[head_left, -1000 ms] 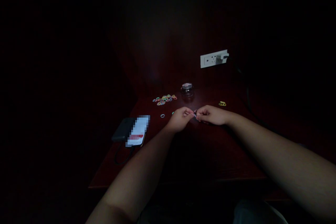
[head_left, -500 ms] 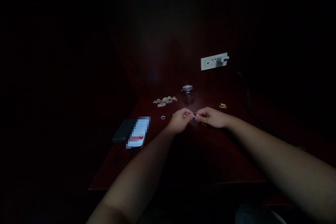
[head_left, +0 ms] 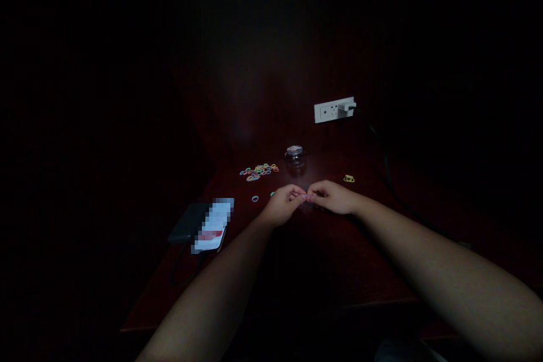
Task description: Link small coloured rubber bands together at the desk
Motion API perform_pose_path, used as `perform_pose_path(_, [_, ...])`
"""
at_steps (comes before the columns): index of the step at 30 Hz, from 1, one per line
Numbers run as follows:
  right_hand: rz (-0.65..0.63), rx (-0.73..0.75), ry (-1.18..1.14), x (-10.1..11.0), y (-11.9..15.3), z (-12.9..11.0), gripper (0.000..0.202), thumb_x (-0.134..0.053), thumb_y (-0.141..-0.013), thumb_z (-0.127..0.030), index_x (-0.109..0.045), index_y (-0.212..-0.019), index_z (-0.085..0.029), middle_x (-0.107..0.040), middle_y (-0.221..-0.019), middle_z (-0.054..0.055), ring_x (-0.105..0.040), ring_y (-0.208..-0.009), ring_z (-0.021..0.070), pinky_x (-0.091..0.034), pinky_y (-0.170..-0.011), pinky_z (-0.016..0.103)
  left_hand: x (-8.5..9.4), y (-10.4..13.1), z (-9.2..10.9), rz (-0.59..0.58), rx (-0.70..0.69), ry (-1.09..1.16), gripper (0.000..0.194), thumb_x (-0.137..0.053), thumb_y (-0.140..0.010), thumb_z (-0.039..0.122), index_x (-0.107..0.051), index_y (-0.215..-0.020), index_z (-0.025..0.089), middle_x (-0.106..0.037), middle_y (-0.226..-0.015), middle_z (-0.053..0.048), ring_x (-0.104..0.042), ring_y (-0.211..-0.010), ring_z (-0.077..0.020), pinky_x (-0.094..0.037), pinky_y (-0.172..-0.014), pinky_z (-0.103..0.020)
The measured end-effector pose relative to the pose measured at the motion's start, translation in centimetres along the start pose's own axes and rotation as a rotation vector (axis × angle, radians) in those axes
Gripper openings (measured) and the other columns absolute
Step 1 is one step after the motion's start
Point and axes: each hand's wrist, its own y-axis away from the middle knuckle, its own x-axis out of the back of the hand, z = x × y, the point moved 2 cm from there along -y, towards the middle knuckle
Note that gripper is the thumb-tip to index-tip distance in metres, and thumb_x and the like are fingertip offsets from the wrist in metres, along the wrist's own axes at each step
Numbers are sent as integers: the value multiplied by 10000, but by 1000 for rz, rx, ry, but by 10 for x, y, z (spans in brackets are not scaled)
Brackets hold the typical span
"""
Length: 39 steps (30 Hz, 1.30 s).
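Left hand (head_left: 283, 205) and right hand (head_left: 334, 198), fingertips jointly pinching a purple band (head_left: 309, 196). From these: jar (head_left: 294, 159), 11 o'clock; band pile (head_left: 259, 171), 10; yellow bands (head_left: 349, 180), 2.

I have a dark red table (head_left: 335, 277) in front of me, its surface faintly glossy and its front edge running across nearest me. Toward the back, on my left, lies a loose heap of coloured bands (head_left: 259, 171). Nearer me sit a single pale blue band (head_left: 255, 198) and, just beside it, a green band (head_left: 272, 194) that I see only in part. A clear lidded jar (head_left: 295, 160) stands upright right of the heap; farther right lie some yellow bands (head_left: 349, 179). At my far left are a lit phone (head_left: 213, 226) and a dark flat block (head_left: 189, 223).
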Motion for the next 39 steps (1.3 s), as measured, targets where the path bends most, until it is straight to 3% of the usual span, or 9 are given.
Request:
perform_pose_path(12, [44,49,142,4,1,1,147,-563,-748,-297,-526,-752,-155,-456,-603,-42,-389,-537,79,-299,-491,198,2,0,3,15,8,9,185,-600,-762,291,-600,-823,117,-617,-761,-36,-548,-685,-111,-424,-644,-223])
perform_pose_path(20, [24,51,137,4,1,-5,274,-467,-840,-376,-545,-721,-141,-483,-572,-22,-421,-518,85,-303,-488,204,1,0,4,9,18,24,152,-586,-764,255,-607,-821,115,-617,-740,-32,-552,-680,-109,-425,-650,-222])
perform_pose_path(26, [3,31,135,5,1,-3,308,-472,-837,-410,-577,-748,-135,-498,-572,-19,-427,-510,87,-315,-485,207,3,1,4,14,11,20,161,-578,-774,250,-615,-849,113,-629,-753,-41,-568,-698,-117,-434,-668,-230])
perform_pose_path(32, [6,34,123,5,1,-3,328,-473,-831,-427,-573,-733,-131,-478,-550,-26,-410,-493,83,-303,-473,205,7,-1,-1,96,-7,24,193,-554,-802,288,-607,-841,107,-616,-732,-40,-560,-685,-113,-434,-664,-233])
perform_pose_path(39, [4,52,118,5,2,-2,362,-492,-815,-463,-596,-718,-131,-488,-544,-24,-419,-499,85,-301,-482,212,0,0,-2,-12,-5,-52,216,-618,-751,297,-617,-849,104,-624,-741,-45,-540,-645,-104,-414,-604,-215])
